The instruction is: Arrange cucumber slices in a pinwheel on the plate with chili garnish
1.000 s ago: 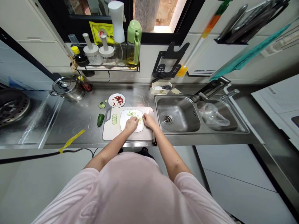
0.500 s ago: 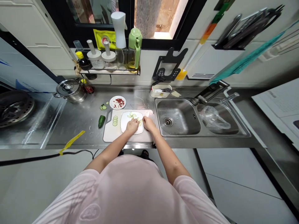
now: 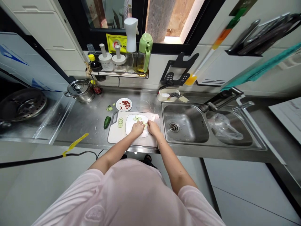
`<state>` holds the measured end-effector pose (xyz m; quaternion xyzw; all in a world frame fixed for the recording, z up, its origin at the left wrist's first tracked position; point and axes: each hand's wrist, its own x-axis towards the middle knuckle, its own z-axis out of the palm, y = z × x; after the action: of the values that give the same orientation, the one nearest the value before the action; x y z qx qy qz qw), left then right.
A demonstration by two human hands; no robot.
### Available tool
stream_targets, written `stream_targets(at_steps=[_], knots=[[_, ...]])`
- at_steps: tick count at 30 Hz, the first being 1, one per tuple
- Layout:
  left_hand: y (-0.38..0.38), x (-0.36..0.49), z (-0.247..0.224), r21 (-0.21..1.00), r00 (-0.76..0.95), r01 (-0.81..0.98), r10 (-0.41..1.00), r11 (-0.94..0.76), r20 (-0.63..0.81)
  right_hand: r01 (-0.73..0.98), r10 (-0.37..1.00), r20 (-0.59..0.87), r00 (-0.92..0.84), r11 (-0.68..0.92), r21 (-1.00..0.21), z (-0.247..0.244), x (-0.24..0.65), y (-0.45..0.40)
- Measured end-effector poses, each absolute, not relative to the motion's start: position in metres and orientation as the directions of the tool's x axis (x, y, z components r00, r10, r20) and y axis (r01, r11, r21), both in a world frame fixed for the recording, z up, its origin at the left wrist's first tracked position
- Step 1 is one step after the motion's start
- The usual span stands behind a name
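Note:
My left hand [image 3: 137, 129] is over the white plate [image 3: 129, 131], its fingers pinched together at a thin cucumber slice [image 3: 145, 126]. From the other side, at the plate's right edge, my right hand [image 3: 153, 128] closes its fingertips on the same slice. The fingertips partly hide it. More pale green slices [image 3: 138, 118] lie in a curve at the plate's far side. The plate rests on a pale cutting board [image 3: 114, 136], with a row of overlapping cucumber slices [image 3: 120, 122] to its left.
A piece of cucumber [image 3: 107, 122] and some trimmings [image 3: 109, 108] lie left of the board. Behind it stands a plate of chopped red pieces [image 3: 124, 104]. The double sink [image 3: 185, 122] is at the right, a lidded pot [image 3: 81, 91] at the back left.
The camera view has shifted, so the whole scene sits further right. Both hands stay at the plate's right side, with only slight finger movement.

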<state>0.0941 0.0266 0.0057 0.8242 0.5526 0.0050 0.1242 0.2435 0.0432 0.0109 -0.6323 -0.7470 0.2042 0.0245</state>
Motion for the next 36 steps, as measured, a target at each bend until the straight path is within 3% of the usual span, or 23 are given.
stream_targets(at_steps=[8,21,27,36], knots=[[0.025,0.09,0.01,0.299,0.315,0.916,0.94,-0.266,-0.129,0.958,0.989,-0.094,-0.118,0.089,-0.271,0.016,0.23,0.033],[0.008,0.08,0.019,0.484,0.132,0.868,0.991,-0.112,-0.008,0.904,0.99,0.077,-0.117,0.139,-0.405,0.016,0.227,0.01],[-0.017,0.035,0.019,0.572,-0.077,0.82,0.996,0.033,0.052,0.864,0.989,0.097,-0.109,0.143,-0.483,0.014,0.229,-0.01],[-0.036,-0.042,0.0,0.524,-0.392,0.792,0.919,0.314,0.041,0.816,0.987,0.143,-0.073,0.141,-0.56,0.02,0.237,-0.031]])
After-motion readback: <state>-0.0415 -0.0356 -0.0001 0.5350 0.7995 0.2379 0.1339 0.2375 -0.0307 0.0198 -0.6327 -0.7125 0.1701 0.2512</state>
